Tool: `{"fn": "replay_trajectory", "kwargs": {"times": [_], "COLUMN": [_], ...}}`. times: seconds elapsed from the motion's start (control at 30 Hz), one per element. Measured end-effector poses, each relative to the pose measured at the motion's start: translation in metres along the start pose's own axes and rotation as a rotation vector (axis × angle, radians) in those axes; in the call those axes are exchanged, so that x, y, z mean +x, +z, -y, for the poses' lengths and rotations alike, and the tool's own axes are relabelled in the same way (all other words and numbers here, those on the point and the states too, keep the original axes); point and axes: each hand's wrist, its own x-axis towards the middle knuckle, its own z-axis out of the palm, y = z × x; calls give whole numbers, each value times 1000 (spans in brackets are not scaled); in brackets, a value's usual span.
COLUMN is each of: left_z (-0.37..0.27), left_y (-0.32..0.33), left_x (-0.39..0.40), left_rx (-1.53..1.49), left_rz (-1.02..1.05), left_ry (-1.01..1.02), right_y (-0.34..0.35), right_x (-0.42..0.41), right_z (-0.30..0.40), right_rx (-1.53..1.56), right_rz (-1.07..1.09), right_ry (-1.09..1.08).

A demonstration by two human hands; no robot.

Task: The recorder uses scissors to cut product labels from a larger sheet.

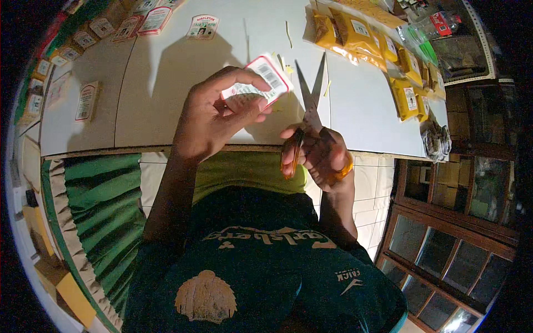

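Observation:
My left hand [227,110] holds a white printed label [272,77] with a red border and a barcode between thumb and fingers, above the white table [166,108]. To its right, my right hand [318,154] has its fingers in the orange handles of a pair of scissors [311,100]. The blades are spread apart, point away from me and do not touch the label. Thin yellowish paper scraps [288,35] lie on the table beyond and beside the blades. A printed label [202,27] lies flat farther back.
Stacks of labels stand at the back left [155,21] and left [87,101]. At the right are clear bags of yellow-orange powder [360,33], a plastic bottle [437,26] and a crumpled bundle [436,141] at the corner. The table's near edge runs below my hands.

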Motion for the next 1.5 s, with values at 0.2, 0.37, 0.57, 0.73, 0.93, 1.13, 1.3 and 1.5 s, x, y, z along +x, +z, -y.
{"fn": "replay_trajectory", "kwargs": {"times": [0.2, 0.37, 0.57, 0.73, 0.93, 1.13, 1.3, 1.5], "left_z": [-6, -7, -2, -5, -11, -16, -24, -26], "left_y": [1, -2, -3, -4, -9, -9, -6, 0], "left_x": [1, -1, -1, -3, -4, -5, -8, -9], "left_rx": [28, 164, 232, 221, 211, 247, 224, 233], "left_rz": [-43, -83, -117, -115, -109, -90, -74, -51], "left_ry": [26, 68, 186, 152, 204, 179, 147, 178], "right_y": [-1, 0, 5, 17, 12, 14, 21, 22], "right_x": [4, -2, -2, -1, 2, -2, -7, -9], "right_z": [-5, -9, -4, 2, 4, 1, 8, 13], "right_rx": [681, 679, 567, 88, 165, -161, -465, -487], "right_rz": [108, 64, 58, -134, -17, -58, -47, -36], "right_ry": [46, 67, 41, -16, 47, -15, -43, 47]}}
